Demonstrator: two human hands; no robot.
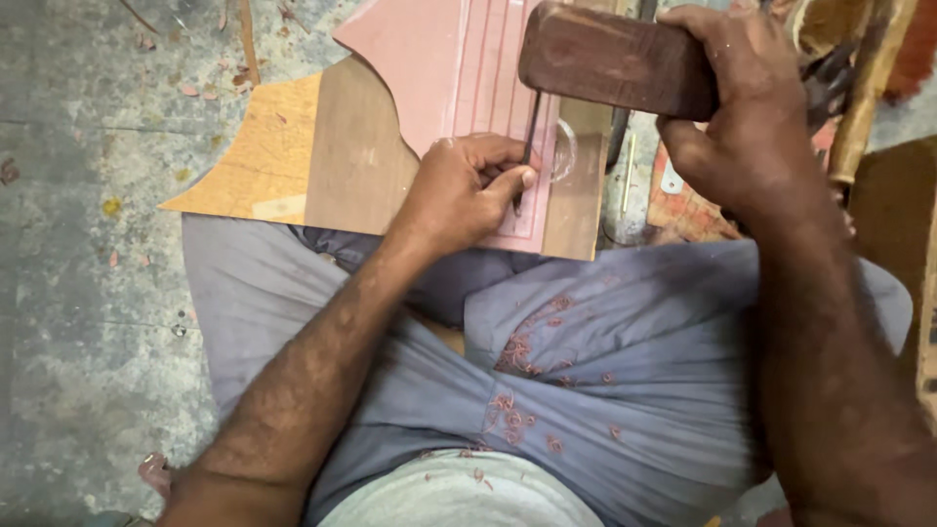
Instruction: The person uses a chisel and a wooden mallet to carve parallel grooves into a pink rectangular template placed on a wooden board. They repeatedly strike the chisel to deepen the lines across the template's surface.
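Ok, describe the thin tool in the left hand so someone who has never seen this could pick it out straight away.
Start at the pink carved panel lying on the brown wooden board ahead of the person's lap. The left hand rests on its grooved strip, pinching a thin dark metal chisel. It is the only slim upright rod there, standing just under the dark wooden block gripped in the right hand.

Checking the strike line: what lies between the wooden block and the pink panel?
In the head view, a thin metal chisel, pinched by the left hand, stands between wooden block and pink panel.

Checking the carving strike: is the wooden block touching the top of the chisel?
Touching. In the head view the wooden block in the right hand sits on the top end of the chisel, with no gap visible.
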